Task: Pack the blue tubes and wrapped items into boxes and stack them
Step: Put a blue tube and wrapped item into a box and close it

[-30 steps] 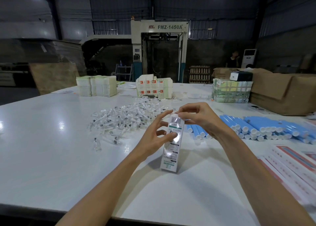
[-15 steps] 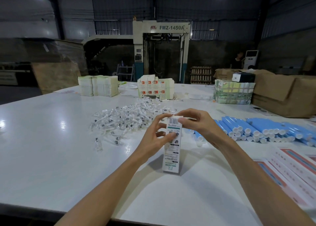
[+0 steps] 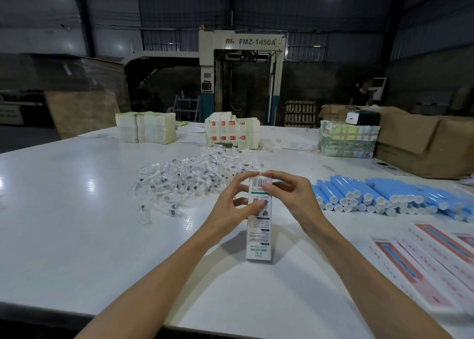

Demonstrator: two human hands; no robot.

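1. Box [image 3: 258, 233] stands upright on the table [image 3: 77, 223]; left hand [image 3: 232, 206] grips its upper side, thumb on the front.
2. Right hand [image 3: 289, 193] pinches its top end; tubes [image 3: 384, 197] lie right.

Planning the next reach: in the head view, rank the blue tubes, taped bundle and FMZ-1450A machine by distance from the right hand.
1. Blue tubes: right of the right hand holding the box.
2. Taped bundle: far table edge, right.
3. FMZ-1450A machine: beyond the table.
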